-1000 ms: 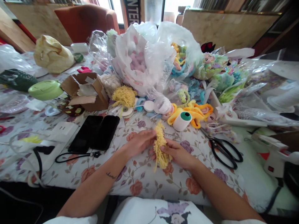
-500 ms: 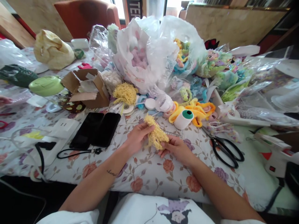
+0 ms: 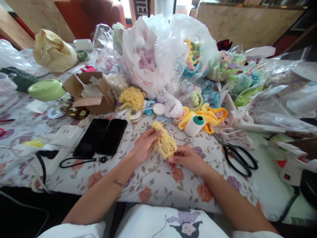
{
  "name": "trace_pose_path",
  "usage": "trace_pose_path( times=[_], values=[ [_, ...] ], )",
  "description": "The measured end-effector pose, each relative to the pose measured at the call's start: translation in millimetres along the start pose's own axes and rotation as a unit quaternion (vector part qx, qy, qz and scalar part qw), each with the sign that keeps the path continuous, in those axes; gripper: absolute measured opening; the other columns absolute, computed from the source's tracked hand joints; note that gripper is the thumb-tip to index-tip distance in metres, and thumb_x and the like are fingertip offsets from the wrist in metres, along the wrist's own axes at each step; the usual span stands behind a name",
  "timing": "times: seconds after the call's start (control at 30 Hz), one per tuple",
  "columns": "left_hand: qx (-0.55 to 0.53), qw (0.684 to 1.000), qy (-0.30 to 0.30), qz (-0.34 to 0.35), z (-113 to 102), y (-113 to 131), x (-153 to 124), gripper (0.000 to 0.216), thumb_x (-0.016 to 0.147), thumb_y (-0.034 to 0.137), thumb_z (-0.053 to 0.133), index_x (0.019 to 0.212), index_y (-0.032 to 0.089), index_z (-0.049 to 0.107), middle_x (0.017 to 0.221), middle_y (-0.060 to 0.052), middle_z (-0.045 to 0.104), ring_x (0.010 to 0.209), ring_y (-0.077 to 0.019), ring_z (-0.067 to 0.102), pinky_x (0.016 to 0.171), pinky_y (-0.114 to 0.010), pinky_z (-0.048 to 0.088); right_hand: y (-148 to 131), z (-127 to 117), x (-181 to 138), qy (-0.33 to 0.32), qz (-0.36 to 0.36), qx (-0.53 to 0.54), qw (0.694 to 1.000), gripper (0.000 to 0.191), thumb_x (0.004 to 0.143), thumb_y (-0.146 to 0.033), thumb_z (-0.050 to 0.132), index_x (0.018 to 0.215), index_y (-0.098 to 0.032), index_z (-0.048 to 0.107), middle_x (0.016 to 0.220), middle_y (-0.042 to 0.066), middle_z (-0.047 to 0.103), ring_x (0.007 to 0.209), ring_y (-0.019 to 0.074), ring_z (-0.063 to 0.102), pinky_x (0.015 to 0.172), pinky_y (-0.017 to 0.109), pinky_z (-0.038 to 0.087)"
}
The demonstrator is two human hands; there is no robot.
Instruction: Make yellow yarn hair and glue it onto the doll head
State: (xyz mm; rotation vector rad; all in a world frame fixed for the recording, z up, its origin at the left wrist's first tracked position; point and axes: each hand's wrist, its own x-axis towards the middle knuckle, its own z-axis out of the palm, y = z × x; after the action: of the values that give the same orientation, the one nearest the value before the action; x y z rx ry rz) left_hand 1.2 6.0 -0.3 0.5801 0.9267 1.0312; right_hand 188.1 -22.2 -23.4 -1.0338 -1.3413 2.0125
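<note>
My left hand [image 3: 146,142] pinches a bundle of fluffy, looped yellow yarn [image 3: 166,144] near its upper end, above the flowered tablecloth. At the bundle's lower right end, my right hand [image 3: 186,159] has its thumb and fingers drawn together at the loops. Its fingertips are partly hidden, so the exact grip there is hard to see. Just beyond stands a tilted white thread cone [image 3: 194,127] with a green end, beside yellow plush pieces [image 3: 212,119]. A larger heap of similar yellow yarn [image 3: 132,98] lies farther back.
Black-handled scissors [image 3: 239,158] lie to the right, with a white glue gun [image 3: 287,162] past them. Two dark phones [image 3: 100,137] and a power strip [image 3: 53,155] are at left. Behind stand an opened cardboard box [image 3: 90,92] and plastic bags [image 3: 160,59] of plush items.
The yarn bundle's lower end has opened into visible loops. My right thumb has slid off its face toward the lower edge. My left hand keeps its hold.
</note>
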Motion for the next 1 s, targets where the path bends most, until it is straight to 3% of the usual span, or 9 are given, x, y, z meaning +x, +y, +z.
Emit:
trace_pose_path(
  times=[0.13,0.23,0.37,0.53,0.63,0.8,1.0],
  values=[
    [0.018,1.0,-0.025,-0.003,0.1,-0.8,-1.9,0.021,0.072,0.032,0.072,0.078,0.013,0.062,0.07,-0.002,0.066,0.061,-0.0121,0.063,0.06,-0.023,0.05,-5.6,-1.4,0.4,0.059,-0.059,0.044,0.996,0.037,0.074,-0.036,0.071,0.107,-0.021,0.063,0.091,0.004,0.068,0.08,0.0188,0.064,0.066,0.031,0.052],
    [0.051,0.999,-0.018,-0.004,2.8,-0.6,-4.1,0.024,0.07,0.033,0.073,0.076,0.014,0.061,0.063,0.0,0.062,0.053,-0.0099,0.058,0.052,-0.021,0.046,-6.8,-1.5,1.0,0.119,-0.073,0.012,0.99,0.025,0.077,-0.039,0.068,0.094,-0.02,0.064,0.075,0.001,0.066,0.065,0.0142,0.06,0.058,0.026,0.047],
    [0.073,0.997,0.013,-0.007,4.6,1.0,-4.1,0.03,0.065,0.034,0.077,0.068,0.015,0.054,0.053,0.007,0.046,0.037,-0.0017,0.039,0.035,-0.015,0.024,-6.6,0.5,0.5,0.15,-0.072,-0.03,0.986,0.024,0.079,-0.04,0.065,0.074,-0.017,0.064,0.065,0.0,0.062,0.055,0.0109,0.052,0.053,0.025,0.041],
    [0.065,0.997,0.029,-0.001,-0.5,1.8,0.5,0.032,0.066,0.034,0.077,0.067,0.015,0.051,0.051,0.008,0.04,0.035,0.0003,0.032,0.032,-0.014,0.016,-8.4,2.9,-0.4,0.184,-0.077,0.015,0.98,0.026,0.08,-0.04,0.064,0.091,-0.017,0.069,0.078,0.004,0.069,0.064,0.0144,0.059,0.055,0.027,0.044],
    [0.036,0.999,0.028,-0.016,-3.3,1.5,2.1,0.032,0.066,0.032,0.077,0.067,0.015,0.05,0.051,0.009,0.038,0.034,0.001,0.032,0.032,-0.013,0.014,-8.3,2.4,0.6,0.21,-0.073,0.047,0.974,0.025,0.074,-0.035,0.071,0.091,-0.017,0.069,0.073,0.003,0.069,0.064,0.0145,0.06,0.057,0.027,0.045],
    [-0.043,0.998,0.012,-0.046,-5.7,1.5,3.0,0.03,0.064,0.024,0.079,0.072,0.015,0.051,0.056,0.008,0.044,0.037,0.0015,0.038,0.03,-0.01,0.016,-6.0,-0.3,2.8,0.214,-0.078,0.054,0.972,0.02,0.066,-0.031,0.077,0.074,-0.018,0.064,0.061,-0.001,0.064,0.056,0.0132,0.057,0.053,0.026,0.043],
    [-0.095,0.993,-0.026,-0.063,-4.6,2.7,2.3,0.023,0.07,0.023,0.074,0.075,0.015,0.053,0.064,0.004,0.055,0.05,-0.0054,0.054,0.037,-0.012,0.035,-2.5,-2.3,2.8,0.189,-0.069,0.033,0.979,0.022,0.068,-0.03,0.077,0.07,-0.018,0.059,0.06,-0.002,0.061,0.053,0.0114,0.054,0.052,0.025,0.042]
  ],
)
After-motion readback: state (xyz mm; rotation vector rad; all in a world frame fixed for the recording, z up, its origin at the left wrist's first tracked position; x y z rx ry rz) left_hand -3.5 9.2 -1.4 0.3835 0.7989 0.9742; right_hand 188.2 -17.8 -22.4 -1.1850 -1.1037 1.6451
